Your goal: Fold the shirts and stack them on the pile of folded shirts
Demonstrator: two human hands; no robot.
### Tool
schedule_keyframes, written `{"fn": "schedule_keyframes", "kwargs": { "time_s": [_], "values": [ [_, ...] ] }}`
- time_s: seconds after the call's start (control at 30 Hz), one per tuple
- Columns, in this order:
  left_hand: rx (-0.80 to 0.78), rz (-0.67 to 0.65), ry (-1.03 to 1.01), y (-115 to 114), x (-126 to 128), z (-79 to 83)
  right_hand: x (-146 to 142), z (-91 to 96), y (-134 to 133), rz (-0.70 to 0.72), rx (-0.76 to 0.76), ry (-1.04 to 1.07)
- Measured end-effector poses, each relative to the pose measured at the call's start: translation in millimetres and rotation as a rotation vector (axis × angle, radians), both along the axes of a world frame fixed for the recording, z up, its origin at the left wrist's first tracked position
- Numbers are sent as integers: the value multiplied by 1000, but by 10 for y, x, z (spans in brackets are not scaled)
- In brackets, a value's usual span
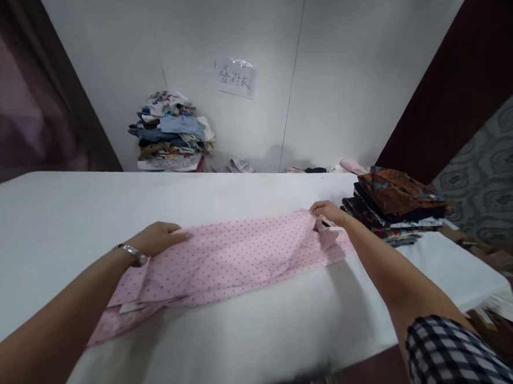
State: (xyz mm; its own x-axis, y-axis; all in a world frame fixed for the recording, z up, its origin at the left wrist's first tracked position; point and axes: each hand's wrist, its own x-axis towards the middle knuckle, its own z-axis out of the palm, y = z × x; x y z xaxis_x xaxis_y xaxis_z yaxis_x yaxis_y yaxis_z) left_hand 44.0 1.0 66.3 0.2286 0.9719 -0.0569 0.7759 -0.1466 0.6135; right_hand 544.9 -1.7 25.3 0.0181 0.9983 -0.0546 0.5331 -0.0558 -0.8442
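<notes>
A pink shirt point(243, 253) with small dark dots lies in a long, narrow folded strip across the white table. At its left end, my left hand point(158, 238), with a silver bracelet at the wrist, has its thumb and fingers closed on the upper edge. My right hand point(328, 212) pinches the upper right corner, where the cloth bunches and a small dark gap shows. A loose flap of the shirt extends below and past my left wrist. Part of each hand's grip is hidden behind the cloth.
The white table point(88, 208) stands near a pale wall. To the right lies a stack of folded dark and brown clothes point(396, 201). Behind the far edge rises a tall pile of clothes point(174, 127). A paper sign point(235, 77) with handwritten characters hangs on the wall.
</notes>
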Motion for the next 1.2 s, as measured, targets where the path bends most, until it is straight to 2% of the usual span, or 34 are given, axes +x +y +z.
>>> {"fn": "schedule_keyframes", "kwargs": {
  "time_s": [0.07,0.13,0.17,0.3,0.33,0.4,0.5,0.57,0.67,0.8,0.87,0.93,1.0,1.1,1.2],
  "values": [
    [-109,-55,194,85,-126,-53,-2,-89,26,-41,36,20],
    [-149,-51,237,100,-207,-50,-29,-167,52,-68,53,30],
    [-140,-39,182,87,-229,-28,-43,-193,67,-78,63,34],
    [-91,21,-253,24,-247,110,-64,-221,139,-109,113,39],
    [-89,33,-265,29,-250,129,-67,-225,160,-114,118,35],
    [-87,54,-69,76,-265,117,-80,-251,205,-123,108,18],
    [-89,53,292,184,-306,-7,-126,-334,263,-133,71,-10],
    [-118,64,325,229,-351,-113,-153,-392,275,-143,62,-16],
    [-265,103,128,212,-463,-231,-153,-426,225,-144,61,13],
    [-517,61,-352,110,-659,-278,-78,-376,81,-102,40,89],
    [-540,86,-405,88,-746,-275,-31,-348,39,-74,11,110],
    [-487,135,-353,109,-814,-280,8,-336,46,-65,-11,100],
    [-365,175,-249,164,-853,-307,32,-344,99,-82,-3,76],
    [-184,177,97,245,-825,-395,21,-385,218,-122,39,54],
    [-155,153,433,257,-703,-481,-31,-436,316,-150,53,26]
  ]
}}
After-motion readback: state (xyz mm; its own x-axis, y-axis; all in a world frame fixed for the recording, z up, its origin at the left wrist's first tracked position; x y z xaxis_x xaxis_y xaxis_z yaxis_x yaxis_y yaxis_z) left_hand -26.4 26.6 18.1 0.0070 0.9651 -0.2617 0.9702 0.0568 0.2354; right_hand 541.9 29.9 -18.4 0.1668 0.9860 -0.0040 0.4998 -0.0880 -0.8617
